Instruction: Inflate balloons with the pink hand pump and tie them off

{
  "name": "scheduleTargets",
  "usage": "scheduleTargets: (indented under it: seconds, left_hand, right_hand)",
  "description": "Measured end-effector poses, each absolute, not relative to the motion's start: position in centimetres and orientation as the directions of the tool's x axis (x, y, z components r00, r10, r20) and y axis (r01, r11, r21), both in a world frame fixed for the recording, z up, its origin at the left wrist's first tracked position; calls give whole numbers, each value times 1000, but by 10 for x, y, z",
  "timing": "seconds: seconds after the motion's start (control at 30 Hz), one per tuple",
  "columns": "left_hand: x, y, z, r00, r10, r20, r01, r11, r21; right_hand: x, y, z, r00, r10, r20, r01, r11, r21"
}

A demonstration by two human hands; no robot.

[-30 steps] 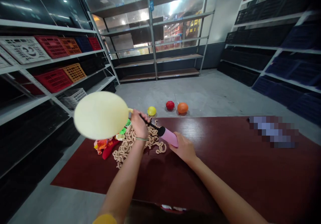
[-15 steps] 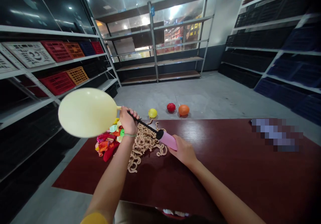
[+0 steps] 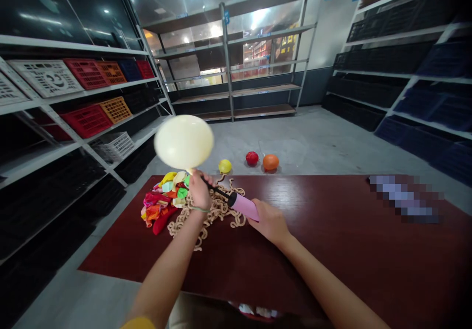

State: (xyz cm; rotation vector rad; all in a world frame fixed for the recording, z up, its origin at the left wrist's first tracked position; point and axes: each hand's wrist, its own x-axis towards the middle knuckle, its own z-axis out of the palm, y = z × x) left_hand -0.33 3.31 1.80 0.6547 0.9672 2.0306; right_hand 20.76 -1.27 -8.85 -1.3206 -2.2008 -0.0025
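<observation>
A pale yellow inflated balloon (image 3: 184, 142) rises above my left hand (image 3: 199, 191), whose fingers are wrapped round its neck and the black front end of a hand pump. The pump's pink barrel (image 3: 246, 207) slants down to the right into my right hand (image 3: 271, 223), closed round its rear. Below and behind my left hand lies a heap of beige curly strands (image 3: 220, 210) on the dark red table (image 3: 313, 250). Uninflated balloons in several colours (image 3: 157, 203) are piled to its left.
Beyond the table, a yellow balloon (image 3: 224, 166), a red balloon (image 3: 252, 159) and an orange balloon (image 3: 271, 162) rest on the floor. A blurred-out object (image 3: 401, 196) lies at the table's right. Shelves with crates (image 3: 86, 120) stand left and right.
My left hand has moved slightly right and down, closer to the pump barrel. The pale balloon has swung right and now stands above the hand. My right hand is almost still.
</observation>
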Motion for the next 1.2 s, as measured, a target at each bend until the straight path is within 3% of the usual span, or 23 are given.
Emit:
scheduleTargets:
  seconds: [0.17, 0.33, 0.53, 0.8, 1.03, 1.2]
  left_hand:
    - [-34, 45, 48, -663, 741, 103, -438, -496, 750]
    - [21, 37, 6, -644, 764, 48, -483, -454, 748]
    - [30, 23, -21, -606, 794, 47, -477, -410, 778]
    - [-36, 39, 41, -702, 704, 106, -432, -540, 722]
    - [51, 20, 0, -573, 814, 100, -473, -427, 771]
    - [33, 16, 2, -557, 817, 150, -435, -441, 785]
  right_hand:
    - [205, -9, -93, -320, 821, 472, 807, 497, -318]
    - [211, -6, -101, -251, 809, 532, 866, 433, -250]
    - [213, -11, -93, -384, 785, 486, 849, 507, -147]
    - [210, -7, -94, -340, 808, 481, 832, 497, -247]
    - [215, -6, -103, -267, 802, 535, 833, 471, -289]
    - [213, -12, -97, -337, 802, 493, 815, 511, -275]
